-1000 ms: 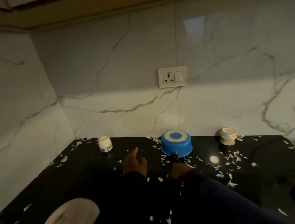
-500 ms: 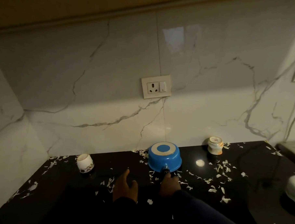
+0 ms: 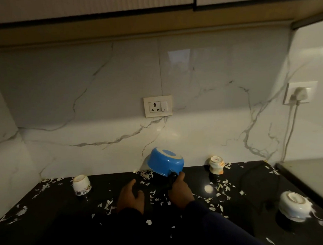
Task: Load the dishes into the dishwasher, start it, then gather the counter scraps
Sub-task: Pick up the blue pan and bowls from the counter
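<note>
Blue pan tipped up off the black bench, scraps all over

No readable writing anywhere; the little mark on the base of the cup (image 3: 216,165) right of centre was too small to make out. One blue saucepan (image 3: 165,162) sat mid-frame against the marble wall, upside down and tilted, with the right hand (image 3: 180,191) wrapping its fingers round the black handle (image 3: 171,180). The left hand (image 3: 130,198) was just beside it, lower centre, fingers relaxed and holding nothing. Two upturned cups: that one, plus a floral cup (image 3: 81,184) at left. One white bowl (image 3: 294,205) was upside down at lower right. White scraps (image 3: 221,188), too many to count, were scattered over the glossy bench (image 3: 60,219). Two wall sockets: one socket (image 3: 157,106) mid-frame, one plugged socket (image 3: 300,92) upper right.
</note>
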`<state>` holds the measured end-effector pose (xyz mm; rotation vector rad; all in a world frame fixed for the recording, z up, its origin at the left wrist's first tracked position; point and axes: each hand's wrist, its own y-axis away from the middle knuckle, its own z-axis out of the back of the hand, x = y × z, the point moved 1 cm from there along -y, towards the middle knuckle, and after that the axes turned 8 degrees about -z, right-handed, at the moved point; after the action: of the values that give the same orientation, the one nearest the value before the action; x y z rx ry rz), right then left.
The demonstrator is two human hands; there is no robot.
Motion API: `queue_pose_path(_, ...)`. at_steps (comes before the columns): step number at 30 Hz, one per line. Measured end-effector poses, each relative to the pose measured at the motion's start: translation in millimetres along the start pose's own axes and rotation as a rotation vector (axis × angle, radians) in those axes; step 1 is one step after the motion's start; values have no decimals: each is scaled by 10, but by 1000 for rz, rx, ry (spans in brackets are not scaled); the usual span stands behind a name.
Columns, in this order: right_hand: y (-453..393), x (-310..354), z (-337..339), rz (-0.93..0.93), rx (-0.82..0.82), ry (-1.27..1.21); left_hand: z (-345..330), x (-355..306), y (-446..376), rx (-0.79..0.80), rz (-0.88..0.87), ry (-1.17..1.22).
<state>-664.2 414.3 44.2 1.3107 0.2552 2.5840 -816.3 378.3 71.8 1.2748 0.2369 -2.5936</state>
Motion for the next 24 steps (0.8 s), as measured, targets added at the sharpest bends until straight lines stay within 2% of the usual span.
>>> queue_pose_path(5,373,-94,372,56,7,191,-77,-188,276,-7,-50,74)
queue_pose_path(10,804,-349,687,131,-80,305,-263,-310,558,-13,-150,138)
queue_pose_path(16,1206,-782,1109,156,-207,273,-771,-457,1014,-18,-266,225)
queue_pose_path(24,1799,-1707,1950,109,-330,197,-1386,-1008,1817,5,-380,334)
